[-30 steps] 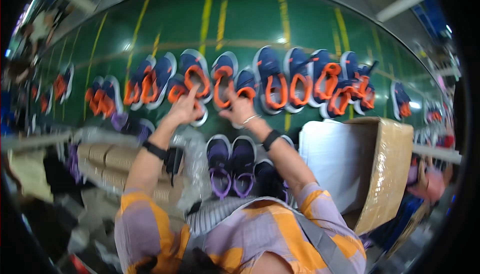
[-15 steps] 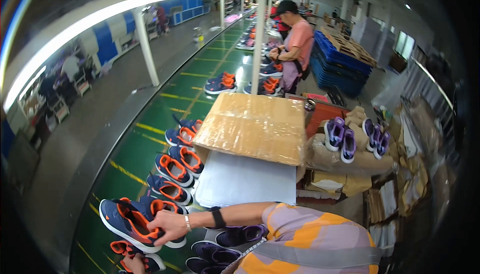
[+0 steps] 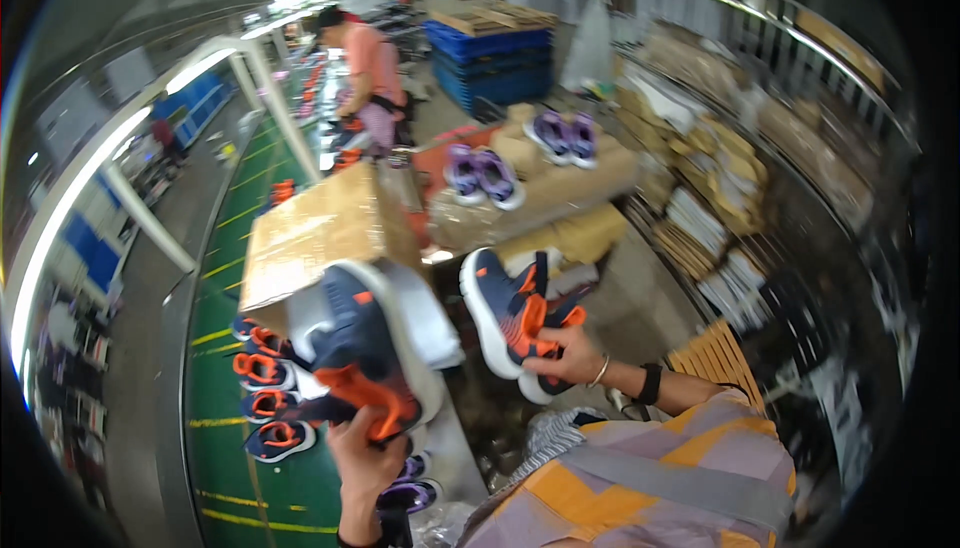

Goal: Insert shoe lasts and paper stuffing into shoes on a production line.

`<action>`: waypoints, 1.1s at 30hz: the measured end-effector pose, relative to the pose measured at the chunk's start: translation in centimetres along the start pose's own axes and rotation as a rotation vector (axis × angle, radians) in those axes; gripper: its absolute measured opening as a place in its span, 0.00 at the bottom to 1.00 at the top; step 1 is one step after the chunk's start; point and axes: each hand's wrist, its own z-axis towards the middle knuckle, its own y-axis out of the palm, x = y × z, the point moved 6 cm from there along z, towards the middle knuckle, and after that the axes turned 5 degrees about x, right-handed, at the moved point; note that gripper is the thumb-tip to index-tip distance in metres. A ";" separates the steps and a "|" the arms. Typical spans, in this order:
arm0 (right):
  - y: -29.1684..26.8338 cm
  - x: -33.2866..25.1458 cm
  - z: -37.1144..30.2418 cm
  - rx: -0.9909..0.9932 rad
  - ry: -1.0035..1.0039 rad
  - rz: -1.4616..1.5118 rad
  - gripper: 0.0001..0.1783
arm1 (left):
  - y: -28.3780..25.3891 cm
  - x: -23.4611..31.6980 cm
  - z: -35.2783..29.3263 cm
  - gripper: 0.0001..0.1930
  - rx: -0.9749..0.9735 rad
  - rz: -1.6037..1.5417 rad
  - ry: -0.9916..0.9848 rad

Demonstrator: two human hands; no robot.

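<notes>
Pinched at its orange collar, a navy and orange sneaker (image 3: 365,323) with a white sole hangs toe-up from my left hand (image 3: 362,453). My right hand (image 3: 570,356) is closed on more navy and orange sneakers (image 3: 500,298), seemingly a pair, one partly hidden behind the other. Both hands are raised off the line. Several matching sneakers (image 3: 268,405) stand in a row on the green conveyor (image 3: 225,438), left of my left hand. Purple and dark sneakers (image 3: 408,495) sit beside my left forearm, partly covered by it.
A taped cardboard box (image 3: 310,238) stands ahead with white sheets (image 3: 425,323) beside it. Purple sneakers (image 3: 482,176) rest on a wrapped brown roll (image 3: 560,193). Stacked blue crates (image 3: 492,68) and a person (image 3: 368,68) at the line are farther off. Flattened cardboard (image 3: 710,238) lies at right.
My view has swung to the right. Both hands have lifted navy and orange sneakers up from the conveyor; my right hand has moved rightward, and the left has come up into fuller view.
</notes>
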 end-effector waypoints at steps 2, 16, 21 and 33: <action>-4.9 4.3 -4.7 0.255 0.111 -0.251 0.21 | 6.5 3.1 1.0 0.12 -0.055 0.008 0.318; -25.4 18.3 -34.8 0.727 0.757 -0.681 0.27 | 46.6 19.0 -10.0 0.13 -0.891 0.186 0.797; -31.2 24.3 -47.2 0.893 0.828 -0.750 0.23 | 55.7 28.5 -17.3 0.08 -1.016 0.046 0.915; -34.1 31.2 -50.6 0.335 1.135 -0.797 0.32 | 69.9 27.2 -29.1 0.31 -1.309 0.123 0.810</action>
